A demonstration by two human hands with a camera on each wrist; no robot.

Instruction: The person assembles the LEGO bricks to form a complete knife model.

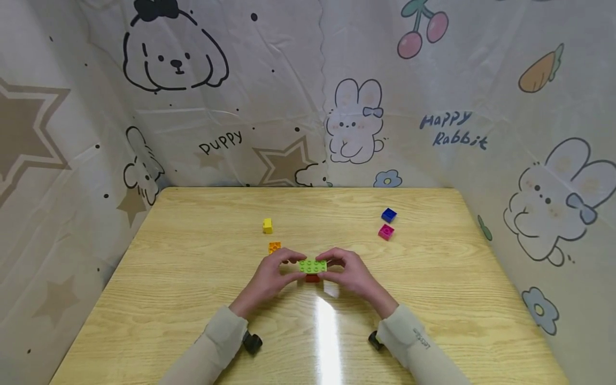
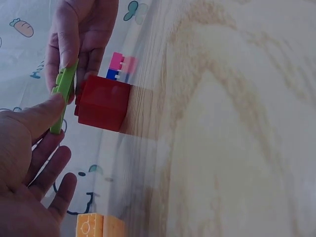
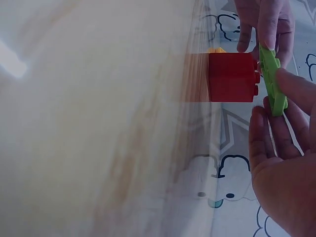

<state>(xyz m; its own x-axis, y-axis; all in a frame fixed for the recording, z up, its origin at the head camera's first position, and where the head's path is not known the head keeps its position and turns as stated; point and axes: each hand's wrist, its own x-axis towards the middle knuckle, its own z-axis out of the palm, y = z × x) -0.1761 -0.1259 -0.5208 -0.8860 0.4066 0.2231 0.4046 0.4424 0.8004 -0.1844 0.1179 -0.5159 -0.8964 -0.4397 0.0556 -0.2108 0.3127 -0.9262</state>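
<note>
A flat green studded plate (image 1: 313,265) lies on top of a red block (image 1: 313,277) near the middle of the wooden table (image 1: 192,289). My left hand (image 1: 276,272) pinches the plate's left end and my right hand (image 1: 346,271) pinches its right end. In the left wrist view the green plate (image 2: 63,94) sits against the studs of the red block (image 2: 102,102), my thumb on it. In the right wrist view the green plate (image 3: 271,81) meets the red block (image 3: 232,77), fingers curled round the plate's edge.
An orange brick (image 1: 274,247) lies just behind my left hand, a yellow brick (image 1: 267,225) farther back. A blue brick (image 1: 389,215) and a pink brick (image 1: 386,231) lie at the back right. Printed curtain walls (image 1: 308,96) enclose the table on three sides.
</note>
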